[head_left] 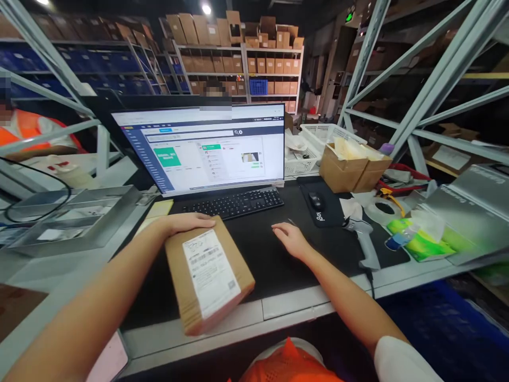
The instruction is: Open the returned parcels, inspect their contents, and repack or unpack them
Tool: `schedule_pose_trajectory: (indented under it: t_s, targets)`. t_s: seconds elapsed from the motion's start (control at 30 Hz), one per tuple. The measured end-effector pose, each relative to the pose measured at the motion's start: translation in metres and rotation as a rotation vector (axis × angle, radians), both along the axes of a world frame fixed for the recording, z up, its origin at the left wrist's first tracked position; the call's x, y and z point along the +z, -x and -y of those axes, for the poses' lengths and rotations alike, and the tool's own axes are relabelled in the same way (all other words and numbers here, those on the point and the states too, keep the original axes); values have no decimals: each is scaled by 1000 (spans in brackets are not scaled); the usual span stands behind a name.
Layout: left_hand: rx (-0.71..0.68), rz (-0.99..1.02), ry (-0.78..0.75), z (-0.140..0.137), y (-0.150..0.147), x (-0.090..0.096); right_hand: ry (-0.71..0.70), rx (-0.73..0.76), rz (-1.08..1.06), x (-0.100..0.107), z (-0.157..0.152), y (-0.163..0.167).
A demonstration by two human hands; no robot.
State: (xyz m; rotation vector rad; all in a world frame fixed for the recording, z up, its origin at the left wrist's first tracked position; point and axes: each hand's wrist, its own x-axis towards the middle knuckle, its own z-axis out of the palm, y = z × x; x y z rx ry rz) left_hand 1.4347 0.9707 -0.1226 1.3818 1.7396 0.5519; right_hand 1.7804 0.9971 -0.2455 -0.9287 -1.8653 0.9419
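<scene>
Box (247, 277), left hand (191, 222) over far edge — grip unclear, right hand (292, 240) loosely spread

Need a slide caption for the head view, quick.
Left hand flat on a labelled cardboard box, right hand over the black mat, before keyboard and lit monitor.

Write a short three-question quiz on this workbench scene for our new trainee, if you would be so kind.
1. Multiple choice: what does the left hand rest on?
A) a white perforated basket
B) a brown rectangular cardboard parcel
C) a wide flat monitor

2. True or false: the right hand is apart from the grey pistol-shaped scanner.

3. Fill the gap: the black computer mouse rests on a black ____.

Key:
1. B
2. True
3. mouse pad
</scene>
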Motion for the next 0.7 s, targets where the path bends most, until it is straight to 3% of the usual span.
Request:
schedule_pose_trajectory:
  t_s: [0.07,0.13,0.23,0.33,0.43,0.57,0.63,0.7]
  targets:
    - [-118,-131,21,-9,-13,-1,-12,-7,18,-1,0,-1]
    - [-108,-272,-143,-4,-26,-4,-15,-20,15,-2,0,-1]
    - [-163,-519,-350,23,-42,-12,-63,-20,1,-3,3,1]
    - [-154,-695,-408,55,-37,-25,-158,1,2,4,10,3]
    - [46,-551,-406,74,-10,-41,-295,-92,7,22,15,-12]
    - [335,-346,-360,70,18,-59,-408,-454,59,52,11,-84]
    - [396,-323,-383,61,21,-64,-345,-643,119,61,1,-132]
    - [419,-231,-446,51,19,-67,-186,-795,269,65,-16,-174]
